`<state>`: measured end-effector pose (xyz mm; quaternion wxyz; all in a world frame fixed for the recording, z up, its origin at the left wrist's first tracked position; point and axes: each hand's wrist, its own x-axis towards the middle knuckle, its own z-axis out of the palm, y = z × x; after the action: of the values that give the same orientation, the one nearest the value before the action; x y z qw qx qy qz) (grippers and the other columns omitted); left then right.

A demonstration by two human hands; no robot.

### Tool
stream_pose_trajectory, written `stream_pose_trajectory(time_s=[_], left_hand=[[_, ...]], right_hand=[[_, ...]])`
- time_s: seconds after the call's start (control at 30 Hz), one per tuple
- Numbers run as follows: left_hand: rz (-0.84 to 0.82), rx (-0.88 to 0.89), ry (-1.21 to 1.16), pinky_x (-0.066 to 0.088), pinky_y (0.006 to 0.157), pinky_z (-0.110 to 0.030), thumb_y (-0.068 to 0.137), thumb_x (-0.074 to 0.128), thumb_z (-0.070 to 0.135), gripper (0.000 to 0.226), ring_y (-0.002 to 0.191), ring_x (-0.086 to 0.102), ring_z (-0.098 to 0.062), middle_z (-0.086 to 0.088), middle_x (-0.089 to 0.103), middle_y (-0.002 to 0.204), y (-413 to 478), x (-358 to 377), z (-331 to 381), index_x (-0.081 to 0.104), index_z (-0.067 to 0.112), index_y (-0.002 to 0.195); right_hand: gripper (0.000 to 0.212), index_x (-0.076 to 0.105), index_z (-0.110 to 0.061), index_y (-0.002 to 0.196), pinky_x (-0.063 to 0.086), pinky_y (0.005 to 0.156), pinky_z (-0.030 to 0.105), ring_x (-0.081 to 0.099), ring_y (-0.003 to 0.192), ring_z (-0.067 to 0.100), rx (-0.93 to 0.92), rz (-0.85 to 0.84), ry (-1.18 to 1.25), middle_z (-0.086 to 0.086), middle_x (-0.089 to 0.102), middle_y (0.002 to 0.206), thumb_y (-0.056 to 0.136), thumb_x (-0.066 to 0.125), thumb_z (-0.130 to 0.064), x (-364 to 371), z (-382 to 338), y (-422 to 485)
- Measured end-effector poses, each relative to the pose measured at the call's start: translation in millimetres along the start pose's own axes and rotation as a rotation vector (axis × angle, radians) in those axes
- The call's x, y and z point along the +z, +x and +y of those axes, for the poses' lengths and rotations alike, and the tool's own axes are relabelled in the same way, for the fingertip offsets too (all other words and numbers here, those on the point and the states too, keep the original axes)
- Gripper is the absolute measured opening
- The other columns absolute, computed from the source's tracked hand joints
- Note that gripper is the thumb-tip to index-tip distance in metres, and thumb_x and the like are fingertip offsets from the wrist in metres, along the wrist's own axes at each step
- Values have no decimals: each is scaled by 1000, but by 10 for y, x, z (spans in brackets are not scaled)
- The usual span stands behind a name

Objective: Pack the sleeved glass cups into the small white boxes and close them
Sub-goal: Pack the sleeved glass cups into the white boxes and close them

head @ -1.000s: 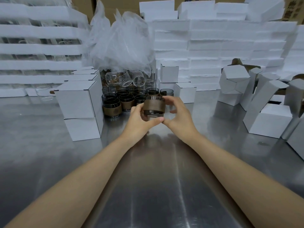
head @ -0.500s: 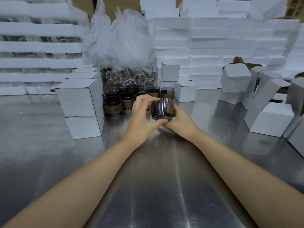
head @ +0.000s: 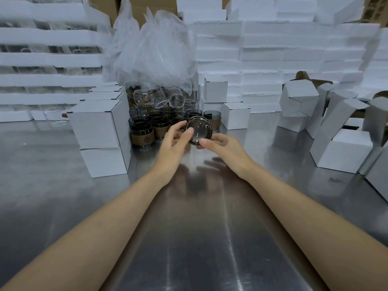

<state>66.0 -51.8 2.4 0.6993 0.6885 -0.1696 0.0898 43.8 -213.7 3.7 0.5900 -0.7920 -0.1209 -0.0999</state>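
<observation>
A dark glass cup [head: 199, 131] with a brown sleeve is tipped on its side above the steel table, its round base turned toward me. My left hand [head: 175, 143] pinches its left rim with thumb and fingers. From below right, my right hand [head: 222, 147] holds it with the fingertips on its lower edge. Behind it stand several more sleeved cups [head: 144, 135] in a cluster. Closed small white boxes [head: 98, 127] are stacked at the left. Open, partly folded white boxes [head: 344, 150] stand at the right.
Bare clear glass cups [head: 159, 97] lie under a heap of crumpled plastic bags [head: 153, 55] at the back. White foam blocks [head: 273, 49] are piled along the back wall. Two small closed boxes [head: 236, 118] sit behind the cups. The steel table [head: 189, 227] stretches toward me.
The cup was upright between both hands a second ago; now it is turned on its side with the base facing me. Both hands shifted their grip around it.
</observation>
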Motion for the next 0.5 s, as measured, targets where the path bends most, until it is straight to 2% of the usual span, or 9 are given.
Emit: stream_pose_trajectory(time_s=[0.07, 0.17, 0.27, 0.4, 0.43, 0.5], left_hand=[[-4, -9, -22, 51, 84, -34, 95, 55, 33, 23, 76, 54, -7, 1, 53, 89, 0, -3, -9, 55, 27, 118], [7, -19, -39, 47, 75, -25, 91, 57, 41, 30, 73, 52, -6, 4, 52, 90, -2, -3, -20, 56, 23, 116], [18, -32, -51, 45, 73, -23, 89, 57, 44, 37, 73, 52, -6, 4, 53, 91, -5, 5, -11, 57, 19, 116], [6, -22, -32, 47, 75, -24, 93, 56, 39, 29, 78, 54, -9, 2, 57, 95, -1, -6, -25, 56, 24, 118], [-11, -33, -28, 49, 78, -24, 96, 54, 35, 31, 83, 56, -9, 0, 60, 101, 6, -7, -30, 56, 22, 124], [-62, -67, -20, 51, 86, -28, 99, 50, 27, 35, 95, 59, -9, 0, 64, 117, 16, -9, -32, 53, 20, 134]], right_hand=[[28, 70, -18, 93, 47, 78, 27, 65, 95, 4, 10, -11, -23, -5, 75, 93, 87, 64, -44, -8, -13, -6], [33, 71, -23, 93, 44, 75, 18, 63, 91, -8, 26, -27, -61, -13, 74, 90, 86, 58, -54, -5, -23, -3], [34, 71, -22, 94, 46, 79, 21, 63, 91, -7, 38, -38, -58, -10, 75, 90, 87, 57, -53, -3, -6, 5], [38, 67, -20, 102, 50, 80, 24, 64, 95, -4, 32, -23, -40, -9, 74, 93, 84, 62, -53, -6, 27, 23], [38, 64, -19, 106, 52, 80, 25, 65, 97, -1, 39, 1, -3, -7, 74, 96, 83, 67, -49, -1, 42, 34], [34, 58, -22, 108, 52, 73, 17, 66, 92, 3, 17, 66, 66, -3, 72, 98, 81, 76, -30, 7, 79, 62]])
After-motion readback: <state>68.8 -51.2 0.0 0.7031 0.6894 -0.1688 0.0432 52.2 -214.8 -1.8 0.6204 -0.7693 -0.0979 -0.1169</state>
